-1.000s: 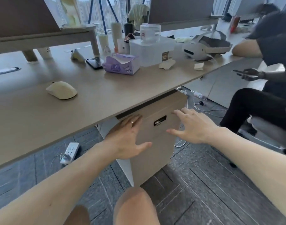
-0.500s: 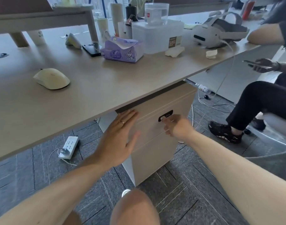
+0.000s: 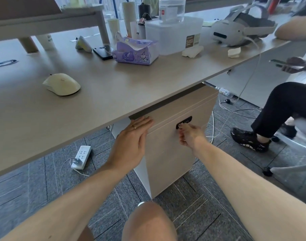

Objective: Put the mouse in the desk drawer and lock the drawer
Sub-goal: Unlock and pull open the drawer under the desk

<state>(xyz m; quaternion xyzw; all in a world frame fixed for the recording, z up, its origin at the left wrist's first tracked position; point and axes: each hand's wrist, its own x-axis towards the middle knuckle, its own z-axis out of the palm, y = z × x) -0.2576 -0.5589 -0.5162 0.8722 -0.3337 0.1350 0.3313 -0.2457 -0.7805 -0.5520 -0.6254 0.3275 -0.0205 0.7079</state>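
Pinching the key (image 3: 180, 126) in the drawer (image 3: 167, 122) lock, your right hand (image 3: 189, 135) is unlocking. Your left hand (image 3: 131, 141), flat and empty, is bracing the drawer's left edge; the mouse (image 3: 61, 84) is waiting above it.

Grey carpet tiles (image 3: 197, 202) cover the floor beneath a long pale wooden surface (image 3: 114, 87); daylight enters through windows (image 3: 110, 7) behind it.

Matt wood-grain laminate desk (image 3: 114, 87); matt cream plastic mouse (image 3: 61, 84) above the left hand (image 3: 129, 143); black glossy lock plate (image 3: 185, 121) with metal ring at the right hand (image 3: 190, 136).
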